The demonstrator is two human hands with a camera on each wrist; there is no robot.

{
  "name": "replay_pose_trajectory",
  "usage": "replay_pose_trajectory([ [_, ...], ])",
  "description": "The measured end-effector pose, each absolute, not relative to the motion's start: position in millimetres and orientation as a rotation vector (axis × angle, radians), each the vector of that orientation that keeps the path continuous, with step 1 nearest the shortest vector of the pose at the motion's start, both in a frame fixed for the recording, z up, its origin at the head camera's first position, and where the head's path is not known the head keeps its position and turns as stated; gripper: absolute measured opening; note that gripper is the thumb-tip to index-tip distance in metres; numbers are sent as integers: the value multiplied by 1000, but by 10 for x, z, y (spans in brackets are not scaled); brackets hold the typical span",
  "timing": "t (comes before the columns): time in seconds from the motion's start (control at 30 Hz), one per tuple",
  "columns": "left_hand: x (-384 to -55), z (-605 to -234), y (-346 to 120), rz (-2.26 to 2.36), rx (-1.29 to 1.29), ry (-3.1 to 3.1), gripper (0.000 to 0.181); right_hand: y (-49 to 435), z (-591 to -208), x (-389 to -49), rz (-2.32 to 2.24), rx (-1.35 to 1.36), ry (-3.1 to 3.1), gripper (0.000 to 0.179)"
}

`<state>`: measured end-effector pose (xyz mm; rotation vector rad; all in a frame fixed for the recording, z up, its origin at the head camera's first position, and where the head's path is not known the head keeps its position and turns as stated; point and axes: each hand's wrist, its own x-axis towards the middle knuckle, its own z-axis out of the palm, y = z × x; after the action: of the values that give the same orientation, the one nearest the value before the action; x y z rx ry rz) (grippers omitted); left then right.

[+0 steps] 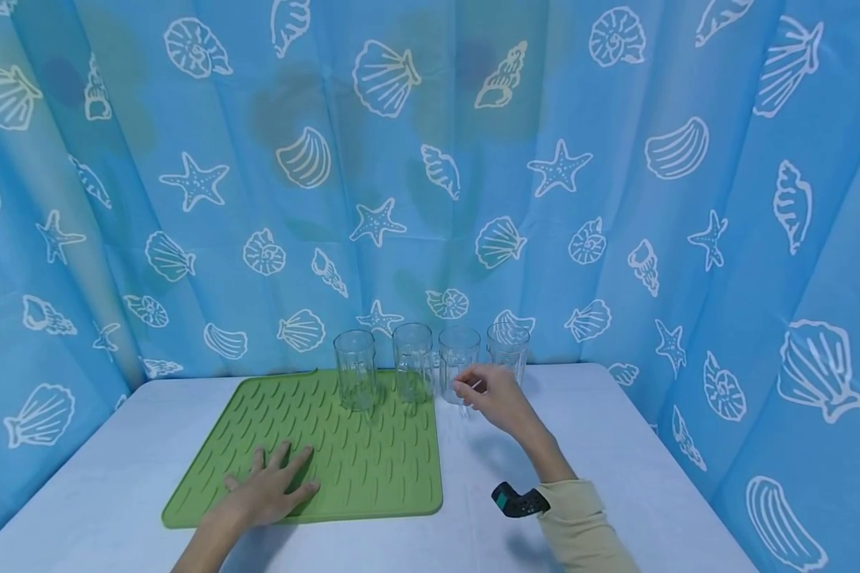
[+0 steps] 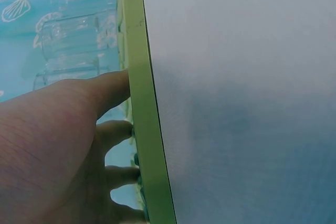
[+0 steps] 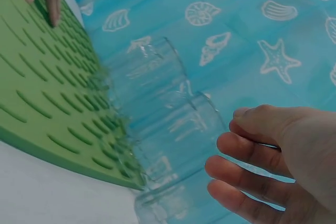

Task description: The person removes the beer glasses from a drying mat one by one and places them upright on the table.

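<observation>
while the left hand [image 1: 263, 492] lies spread on a green mat [image 1: 373, 485], gripping nothing, the right hand [image 1: 500, 399], fingers loosely bent, also unladen, hangs near the glass mugs [image 1: 356, 370]; mugs clear, four, in a row: two on the mat's far part, two beside it on the white table [image 1: 602, 446]; blue shell-print curtain [image 1: 401, 171] behind.

Pale beige on the right arm [image 1: 545, 458], we see: a sleeve [image 1: 588, 532], its cloth softly creased! And against the cuff [image 1: 564, 492] we spot a chunky black device [image 1: 523, 503], bent like an elbow, with a bright green patch [image 1: 502, 500] at one end! The fingers [image 3: 247, 172], we note, are bare.
</observation>
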<state>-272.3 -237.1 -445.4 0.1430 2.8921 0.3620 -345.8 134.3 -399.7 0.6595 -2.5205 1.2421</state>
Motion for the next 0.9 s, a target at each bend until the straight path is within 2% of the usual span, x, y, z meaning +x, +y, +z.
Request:
replay_pose_trajectory([
  [0.53, -2714, -4491, -2360, 345, 148, 2892, 76, 1098, -4169, -3409, 1199, 790, -2608, 13],
  [0.9, -2716, -4484, -2384, 351, 162, 2914, 75, 897, -4256, -3399, 1291, 905, -2650, 18],
])
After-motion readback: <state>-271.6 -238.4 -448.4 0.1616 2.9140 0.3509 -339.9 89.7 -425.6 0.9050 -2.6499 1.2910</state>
